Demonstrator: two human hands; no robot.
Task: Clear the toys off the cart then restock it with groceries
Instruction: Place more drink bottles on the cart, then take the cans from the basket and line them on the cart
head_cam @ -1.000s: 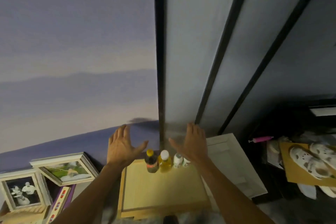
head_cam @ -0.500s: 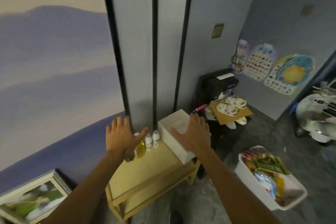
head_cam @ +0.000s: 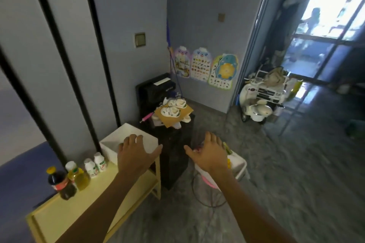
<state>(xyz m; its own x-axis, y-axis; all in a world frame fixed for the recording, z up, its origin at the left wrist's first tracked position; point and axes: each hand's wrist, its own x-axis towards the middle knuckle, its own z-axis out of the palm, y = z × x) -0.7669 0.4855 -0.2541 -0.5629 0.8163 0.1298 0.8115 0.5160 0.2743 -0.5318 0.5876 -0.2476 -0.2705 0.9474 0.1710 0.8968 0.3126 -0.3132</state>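
Both arms reach forward from the bottom of the view, palms down, backs of the hands up. The left hand is spread over the right end of the yellow cart, fingers fanned and thumb out to the right, in front of a white box that sits on the cart's end; its grip is wide open and holds nothing. Whether the fingertips touch the box cannot be told. The right hand hangs level with it, well apart, fingers splayed and thumb pointing left, its grip likewise open and empty. It is above a white bin of groceries on the floor, mostly hidden by the hand and forearm.

On the cart's top, along the wall side, stand a dark cola bottle, an oil bottle just beside it, and two small white bottles next to that. The rest of the top is bare wood. Between the cart and the bin stands a dark cabinet with small shoes on top. A white toy car stands by the far doorway.
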